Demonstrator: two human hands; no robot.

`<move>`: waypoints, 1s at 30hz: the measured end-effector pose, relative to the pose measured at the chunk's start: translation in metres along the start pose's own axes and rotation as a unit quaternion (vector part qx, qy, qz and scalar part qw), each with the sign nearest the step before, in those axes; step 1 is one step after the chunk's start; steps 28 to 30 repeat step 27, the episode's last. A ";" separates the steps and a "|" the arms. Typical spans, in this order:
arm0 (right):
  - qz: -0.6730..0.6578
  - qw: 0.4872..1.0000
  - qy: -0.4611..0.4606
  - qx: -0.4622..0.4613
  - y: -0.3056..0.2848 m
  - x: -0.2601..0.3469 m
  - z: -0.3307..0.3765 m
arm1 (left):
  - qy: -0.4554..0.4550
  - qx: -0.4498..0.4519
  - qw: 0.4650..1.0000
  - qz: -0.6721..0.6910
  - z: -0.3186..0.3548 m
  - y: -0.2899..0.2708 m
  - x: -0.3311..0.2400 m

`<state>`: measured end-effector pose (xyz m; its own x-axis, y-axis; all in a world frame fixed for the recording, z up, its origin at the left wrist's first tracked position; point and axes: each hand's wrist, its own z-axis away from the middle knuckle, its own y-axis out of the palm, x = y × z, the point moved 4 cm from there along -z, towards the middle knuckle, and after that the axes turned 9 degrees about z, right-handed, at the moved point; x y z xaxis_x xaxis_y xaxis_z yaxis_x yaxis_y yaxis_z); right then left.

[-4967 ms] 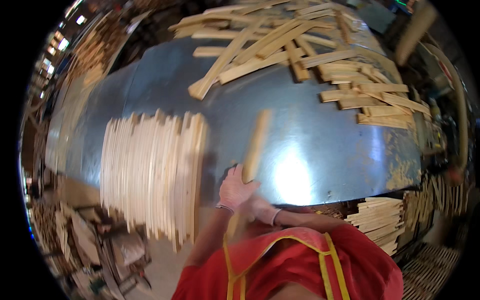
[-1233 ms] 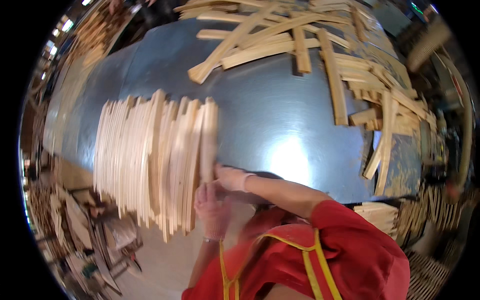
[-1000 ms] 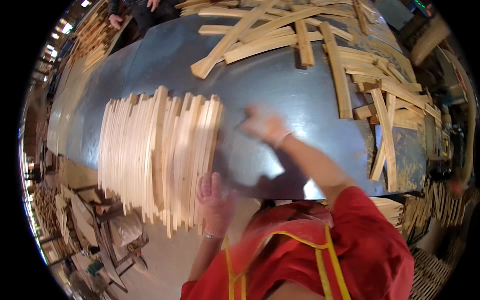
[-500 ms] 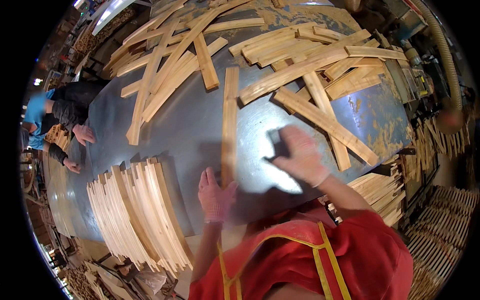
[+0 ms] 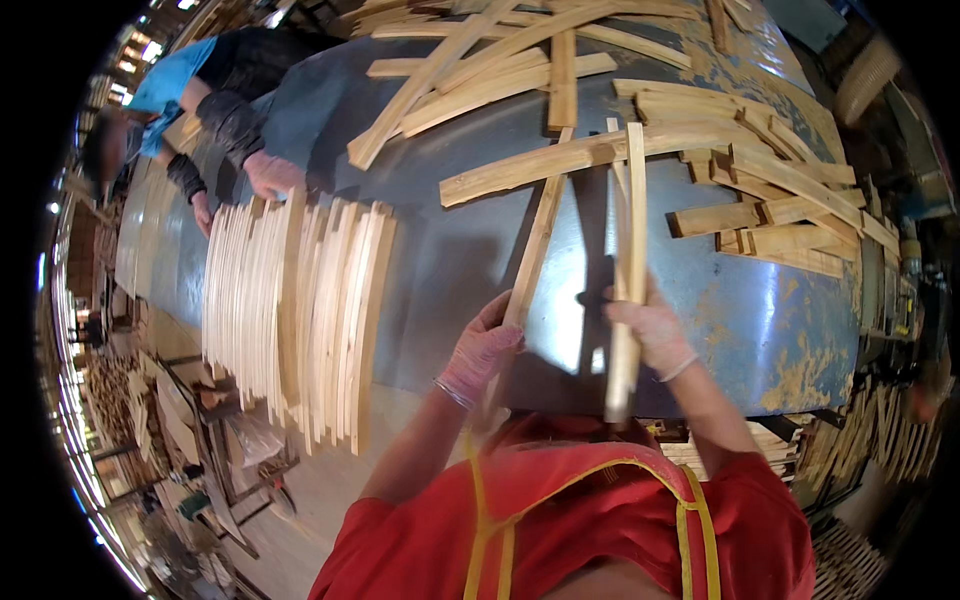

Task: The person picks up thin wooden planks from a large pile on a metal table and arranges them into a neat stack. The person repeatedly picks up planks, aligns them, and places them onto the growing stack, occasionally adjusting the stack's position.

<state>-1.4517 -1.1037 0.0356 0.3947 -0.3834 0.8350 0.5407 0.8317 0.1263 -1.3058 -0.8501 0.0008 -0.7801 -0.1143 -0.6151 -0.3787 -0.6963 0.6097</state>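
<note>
My left hand [image 5: 482, 348], in a pink glove, grips a long wooden slat [image 5: 537, 244] that runs away from me across the grey metal table [image 5: 460, 250]. In a pale glove, my right hand [image 5: 650, 328] is closed around a second slat [image 5: 630, 250], nearly parallel to the first and just to its right. A neat row of slats standing on edge [image 5: 295, 310] is packed together at my left. A loose heap of slats [image 5: 640, 110] covers the far side of the table.
Another person [image 5: 200, 90] in a blue top and dark sleeves stands at the far left, a hand [image 5: 270, 175] resting at the far end of the row. Stacks of slats [image 5: 850, 450] lie below the table's right edge. Wood scraps [image 5: 150, 410] litter the floor at left.
Earlier I was setting a slat against the packed row. Since then both hands reached to the loose heap and each closed on a slat, drawn toward me; the view turned toward the other person.
</note>
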 end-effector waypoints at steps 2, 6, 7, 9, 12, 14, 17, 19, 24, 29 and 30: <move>-0.083 0.996 0.010 0.033 0.071 -0.049 -0.016 | 0.010 -0.042 0.998 0.052 0.021 0.005 0.008; -0.263 0.944 0.124 0.156 0.185 -0.108 -0.003 | -0.021 -0.091 0.935 -0.342 0.072 -0.041 0.005; -0.241 0.945 0.130 0.177 0.202 -0.112 0.005 | -0.008 -0.093 0.948 -0.306 0.088 -0.059 0.007; 0.097 0.979 0.064 0.166 0.214 -0.110 0.009 | 0.021 -0.095 0.968 -0.232 0.120 -0.090 0.013; 0.422 0.890 0.021 0.172 0.246 -0.089 0.010 | 0.057 -0.150 0.927 -0.340 0.150 -0.122 0.011; 0.488 0.852 0.039 0.184 0.275 -0.086 -0.002 | 0.099 -0.213 0.768 -0.595 0.159 -0.114 -0.024; 0.501 0.789 -0.050 0.352 0.328 -0.076 -0.025 | 0.176 -0.292 0.549 -0.763 0.151 -0.122 -0.059; 0.480 0.755 -0.195 0.402 0.343 -0.025 -0.042 | 0.172 -0.336 0.501 -0.779 0.141 -0.155 -0.055; 0.721 0.548 -0.424 -0.003 0.321 0.129 -0.146 | 0.042 -0.319 0.441 -0.838 0.130 -0.175 -0.054; 0.783 0.553 -0.281 0.052 0.315 0.142 -0.214 | -0.013 -0.248 0.471 -0.846 0.117 -0.154 -0.090; 0.783 0.553 -0.281 0.052 0.315 0.142 -0.214 | -0.013 -0.248 0.471 -0.846 0.117 -0.154 -0.090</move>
